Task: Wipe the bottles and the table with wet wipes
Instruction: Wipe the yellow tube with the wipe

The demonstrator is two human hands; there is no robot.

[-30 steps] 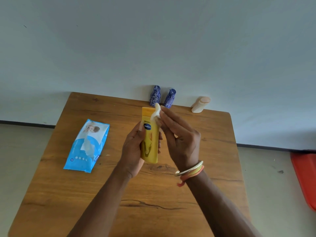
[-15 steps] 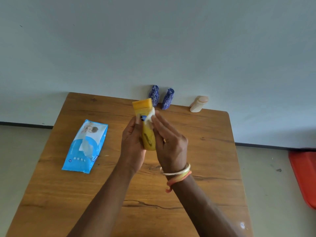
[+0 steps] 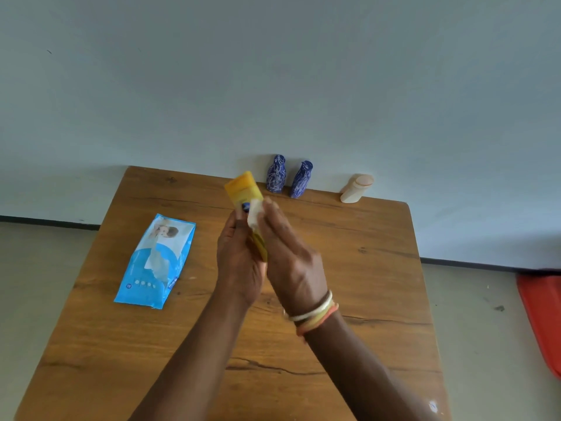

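Above the wooden table (image 3: 349,268) my left hand (image 3: 238,262) grips a yellow lotion bottle (image 3: 244,189), its cap end tilted up and to the left. My right hand (image 3: 291,262) presses a white wet wipe (image 3: 254,212) against the bottle's front, just below the cap. The bottle's lower half is hidden between my palms. Two blue patterned bottles (image 3: 275,174) (image 3: 301,179) stand at the table's far edge by the wall. A beige bottle (image 3: 355,188) stands to their right.
A blue pack of wet wipes (image 3: 156,261) lies flat on the left of the table, a wipe poking from its opening. A red object (image 3: 542,317) lies on the floor at the right. The wall runs right behind the table.
The yellow bottle has turned from upright to tilted left. My right hand with the wipe has slid down and closer to my left hand.
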